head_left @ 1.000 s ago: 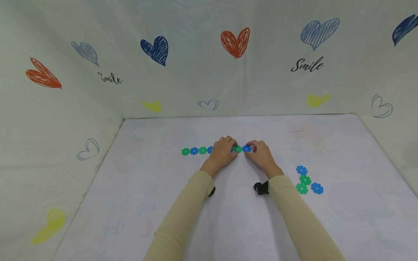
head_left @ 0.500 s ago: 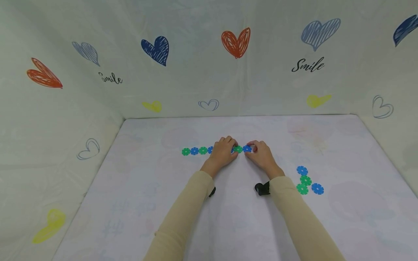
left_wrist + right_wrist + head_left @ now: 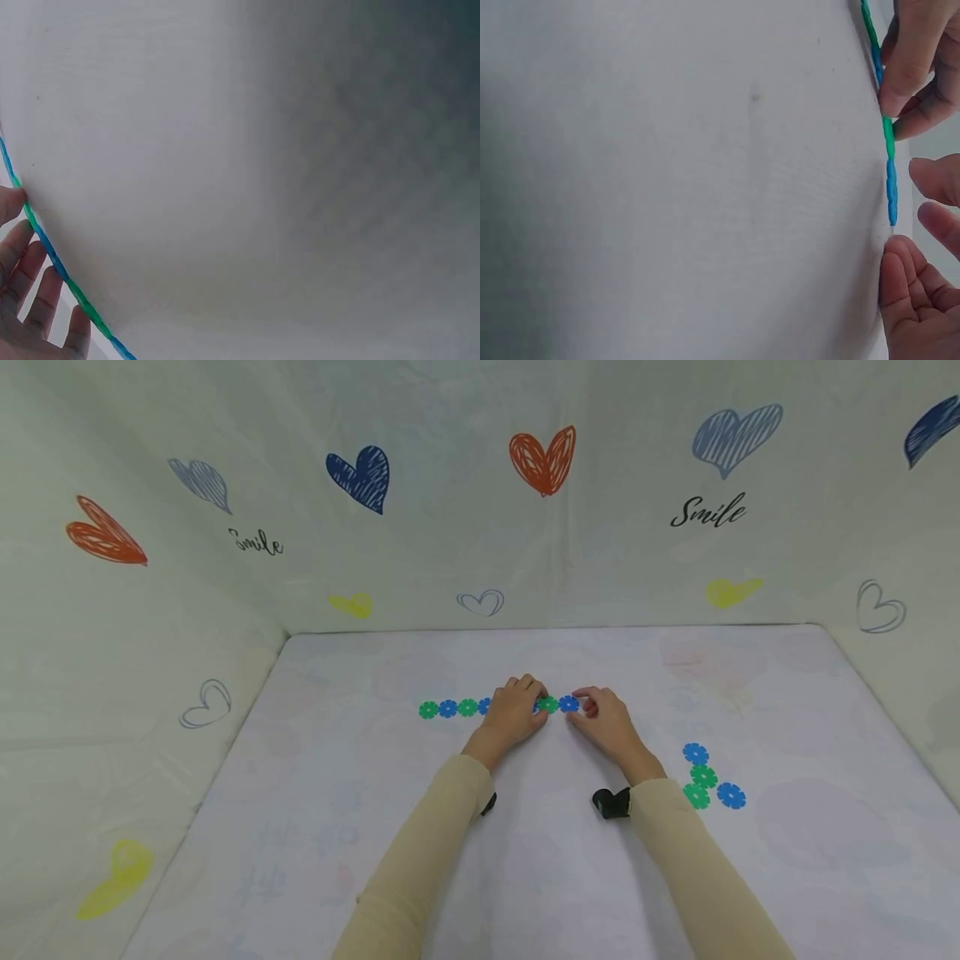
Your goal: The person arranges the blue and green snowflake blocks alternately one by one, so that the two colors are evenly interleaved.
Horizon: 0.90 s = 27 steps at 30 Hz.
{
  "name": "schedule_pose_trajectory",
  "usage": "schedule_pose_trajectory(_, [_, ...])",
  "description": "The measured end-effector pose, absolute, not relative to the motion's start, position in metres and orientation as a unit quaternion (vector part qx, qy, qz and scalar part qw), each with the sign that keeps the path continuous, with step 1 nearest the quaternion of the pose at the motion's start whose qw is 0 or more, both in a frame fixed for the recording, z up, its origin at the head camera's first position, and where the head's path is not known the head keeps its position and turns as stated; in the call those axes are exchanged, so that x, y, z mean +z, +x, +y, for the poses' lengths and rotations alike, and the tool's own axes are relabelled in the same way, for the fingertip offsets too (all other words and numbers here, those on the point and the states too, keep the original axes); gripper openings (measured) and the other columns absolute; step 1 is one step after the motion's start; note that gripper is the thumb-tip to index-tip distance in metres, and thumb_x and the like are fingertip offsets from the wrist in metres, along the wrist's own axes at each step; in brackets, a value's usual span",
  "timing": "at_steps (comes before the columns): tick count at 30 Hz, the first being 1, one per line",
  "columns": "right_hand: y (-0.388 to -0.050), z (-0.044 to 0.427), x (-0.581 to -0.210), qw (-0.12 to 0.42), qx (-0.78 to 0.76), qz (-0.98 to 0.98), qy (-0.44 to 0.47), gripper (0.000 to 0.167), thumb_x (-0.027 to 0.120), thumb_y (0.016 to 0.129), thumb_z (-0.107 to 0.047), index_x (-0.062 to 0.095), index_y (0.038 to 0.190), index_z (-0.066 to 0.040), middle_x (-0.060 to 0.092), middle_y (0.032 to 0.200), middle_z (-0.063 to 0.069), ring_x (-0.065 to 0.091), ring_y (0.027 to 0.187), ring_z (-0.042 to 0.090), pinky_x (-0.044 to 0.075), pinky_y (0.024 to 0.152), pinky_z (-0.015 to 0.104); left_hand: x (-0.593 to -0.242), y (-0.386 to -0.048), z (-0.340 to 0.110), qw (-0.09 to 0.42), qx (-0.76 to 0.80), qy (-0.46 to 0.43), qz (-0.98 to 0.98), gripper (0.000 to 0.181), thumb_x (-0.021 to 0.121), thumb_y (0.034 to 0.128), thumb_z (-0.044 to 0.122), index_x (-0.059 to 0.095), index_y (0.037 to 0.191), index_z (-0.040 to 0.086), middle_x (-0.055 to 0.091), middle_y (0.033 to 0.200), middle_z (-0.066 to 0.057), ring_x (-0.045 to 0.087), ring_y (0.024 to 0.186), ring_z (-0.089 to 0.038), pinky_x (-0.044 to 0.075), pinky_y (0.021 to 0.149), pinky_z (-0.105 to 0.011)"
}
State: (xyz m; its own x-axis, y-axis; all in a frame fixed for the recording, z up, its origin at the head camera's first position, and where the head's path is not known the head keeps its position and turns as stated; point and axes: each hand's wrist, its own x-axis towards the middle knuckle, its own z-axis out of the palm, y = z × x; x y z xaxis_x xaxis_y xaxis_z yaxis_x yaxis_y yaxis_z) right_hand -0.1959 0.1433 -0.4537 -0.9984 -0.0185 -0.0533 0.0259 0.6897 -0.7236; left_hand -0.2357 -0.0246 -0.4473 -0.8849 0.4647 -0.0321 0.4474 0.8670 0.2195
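A straight row of alternating green and blue flower-shaped interlocking discs (image 3: 447, 708) lies across the far middle of the table. My left hand (image 3: 510, 717) covers its middle part and pinches the green disc (image 3: 551, 704) near the right end between thumb and fingers. At the right end sits a blue disc (image 3: 569, 704), joined edge to edge with that green one. My right hand (image 3: 609, 727) is just right of it, with thumb and forefinger spread. In the right wrist view a small gap shows between the blue disc (image 3: 892, 191) and the right fingers (image 3: 930, 180).
Right of my right forearm lie several loose discs: a blue one (image 3: 696, 753), two green ones (image 3: 703, 776) and another blue one (image 3: 731, 795). Behind the white table (image 3: 825, 727) stands a cloth backdrop (image 3: 420, 552) printed with hearts. Cloth also hangs at both sides.
My right thumb and forefinger have let go of the end blue disc and drawn slightly right and back. The left hand keeps its place on the row.
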Motion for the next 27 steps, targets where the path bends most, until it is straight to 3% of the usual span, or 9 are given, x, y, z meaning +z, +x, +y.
schedule_pose_trajectory(10, [-0.172, 0.154, -0.441, -0.008, -0.464, 0.886, -0.022, 0.037, 0.059, 0.090, -0.015, 0.052, 0.123, 0.001, 0.055, 0.115, 0.020, 0.056, 0.106, 0.032, 0.046, 0.094, 0.044, -0.446, -0.234, -0.026, 0.037, 0.100, 0.236, 0.966, 0.032, 0.057, 0.0914, 0.034, 0.056, 0.119, 0.017, 0.054, 0.119, 0.001, 0.049, 0.112, -0.018, 0.043, 0.094, -0.036])
schedule_pose_trajectory(21, [-0.138, 0.167, -0.426, -0.045, -0.452, 0.891, -0.009, 0.038, 0.061, 0.090, -0.019, 0.052, 0.122, -0.002, 0.055, 0.119, 0.017, 0.054, 0.110, 0.031, 0.045, 0.093, 0.045, -0.447, -0.235, -0.026, 0.033, 0.104, 0.240, 0.965, 0.031, 0.056, 0.0917, 0.032, 0.055, 0.119, 0.016, 0.054, 0.118, 0.000, 0.048, 0.111, -0.019, 0.043, 0.092, -0.036])
schedule_pose_trajectory(27, [-0.117, 0.180, -0.426, -0.081, -0.438, 0.895, 0.008, 0.037, 0.063, 0.089, -0.020, 0.055, 0.120, -0.001, 0.056, 0.116, 0.014, 0.055, 0.106, 0.028, 0.047, 0.091, 0.034, -0.448, -0.236, -0.026, 0.033, 0.103, 0.242, 0.964, 0.031, 0.057, 0.0916, 0.032, 0.055, 0.118, 0.016, 0.054, 0.119, 0.000, 0.048, 0.111, -0.019, 0.043, 0.092, -0.037])
